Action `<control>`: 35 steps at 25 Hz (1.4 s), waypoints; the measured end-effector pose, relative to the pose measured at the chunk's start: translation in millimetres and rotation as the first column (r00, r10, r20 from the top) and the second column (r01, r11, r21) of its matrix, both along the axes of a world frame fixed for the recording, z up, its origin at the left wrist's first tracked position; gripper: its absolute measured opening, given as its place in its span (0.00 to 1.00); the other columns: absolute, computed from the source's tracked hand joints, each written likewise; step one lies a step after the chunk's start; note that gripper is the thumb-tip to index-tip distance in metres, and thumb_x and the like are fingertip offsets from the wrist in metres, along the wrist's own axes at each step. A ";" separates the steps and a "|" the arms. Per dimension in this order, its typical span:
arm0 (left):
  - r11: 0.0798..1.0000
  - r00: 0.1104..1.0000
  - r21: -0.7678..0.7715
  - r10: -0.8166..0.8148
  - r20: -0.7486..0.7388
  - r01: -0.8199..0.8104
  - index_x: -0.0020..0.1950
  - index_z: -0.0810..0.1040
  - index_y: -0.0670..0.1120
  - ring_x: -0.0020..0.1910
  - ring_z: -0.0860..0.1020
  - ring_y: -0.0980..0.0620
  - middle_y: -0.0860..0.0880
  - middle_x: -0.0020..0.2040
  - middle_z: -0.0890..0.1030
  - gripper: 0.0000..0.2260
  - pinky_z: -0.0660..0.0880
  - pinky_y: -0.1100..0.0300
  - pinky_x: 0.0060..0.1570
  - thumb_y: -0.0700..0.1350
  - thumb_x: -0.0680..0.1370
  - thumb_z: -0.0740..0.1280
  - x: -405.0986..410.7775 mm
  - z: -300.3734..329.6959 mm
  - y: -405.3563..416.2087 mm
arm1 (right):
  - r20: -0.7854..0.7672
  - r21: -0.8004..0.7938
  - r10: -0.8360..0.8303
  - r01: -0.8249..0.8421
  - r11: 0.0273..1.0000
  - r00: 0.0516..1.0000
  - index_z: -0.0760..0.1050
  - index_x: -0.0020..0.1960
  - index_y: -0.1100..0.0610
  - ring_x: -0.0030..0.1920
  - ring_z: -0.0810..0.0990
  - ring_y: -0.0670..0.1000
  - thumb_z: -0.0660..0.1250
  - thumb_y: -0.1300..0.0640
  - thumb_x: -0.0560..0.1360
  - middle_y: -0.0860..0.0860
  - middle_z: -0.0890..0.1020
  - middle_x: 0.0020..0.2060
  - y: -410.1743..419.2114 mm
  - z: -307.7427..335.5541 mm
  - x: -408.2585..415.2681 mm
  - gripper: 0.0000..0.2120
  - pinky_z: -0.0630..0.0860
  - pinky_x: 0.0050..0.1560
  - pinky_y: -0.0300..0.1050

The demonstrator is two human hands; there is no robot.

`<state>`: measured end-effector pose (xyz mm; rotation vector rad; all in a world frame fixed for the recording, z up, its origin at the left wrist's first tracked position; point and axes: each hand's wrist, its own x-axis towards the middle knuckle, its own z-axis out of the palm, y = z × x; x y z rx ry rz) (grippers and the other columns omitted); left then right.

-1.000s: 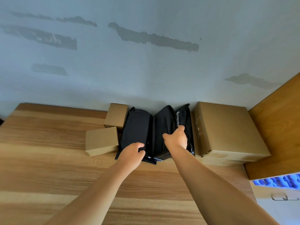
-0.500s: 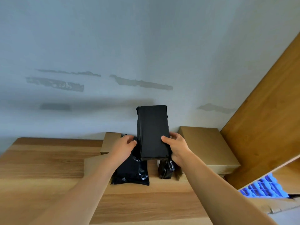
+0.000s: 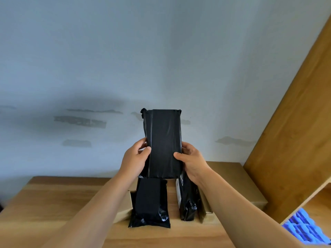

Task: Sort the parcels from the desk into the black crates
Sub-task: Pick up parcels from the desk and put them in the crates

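both hands, left hand [image 3: 136, 159] and right hand [image 3: 190, 161], grip black parcel [image 3: 163, 140] upright between fingers, long axis vertical; crates not visible, probably off-frame.

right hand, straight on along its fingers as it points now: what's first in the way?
Nothing beyond what it holds: the right hand grips the raised black parcel, fingers wrapped behind it. Past the parcel only the wall shows, though depth is unclear.
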<state>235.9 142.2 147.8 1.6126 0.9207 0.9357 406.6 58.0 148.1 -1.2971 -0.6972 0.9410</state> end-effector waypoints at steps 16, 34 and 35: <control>0.990 0.962 -0.137 0.052 0.268 -0.016 0.44 0.77 0.45 0.46 0.81 0.56 0.48 0.44 0.81 0.08 0.78 0.57 0.51 0.45 0.80 0.61 -25.6 43.0 4.9 | -0.143 0.056 0.046 -0.038 0.998 0.989 0.82 0.47 0.57 0.48 0.83 0.56 0.56 0.58 0.81 0.56 0.85 0.45 5.7 47.0 -9.0 0.15 0.82 0.45 0.49; 0.998 0.907 -0.054 0.055 0.418 -0.036 0.50 0.76 0.46 0.46 0.82 0.57 0.53 0.46 0.85 0.14 0.77 0.62 0.42 0.33 0.68 0.70 -28.8 55.9 14.5 | -0.075 0.056 0.212 -0.208 0.976 0.974 0.82 0.56 0.52 0.45 0.81 0.53 0.67 0.56 0.75 0.53 0.84 0.49 7.3 57.1 -7.2 0.11 0.77 0.49 0.56; 0.998 0.904 -0.050 0.054 0.424 -0.036 0.52 0.76 0.47 0.50 0.81 0.57 0.53 0.49 0.84 0.17 0.78 0.60 0.46 0.34 0.67 0.70 -29.4 56.0 15.5 | -0.078 0.070 0.222 -0.217 0.974 0.972 0.83 0.55 0.50 0.42 0.82 0.50 0.68 0.59 0.74 0.51 0.85 0.48 7.5 57.1 -8.6 0.11 0.77 0.46 0.52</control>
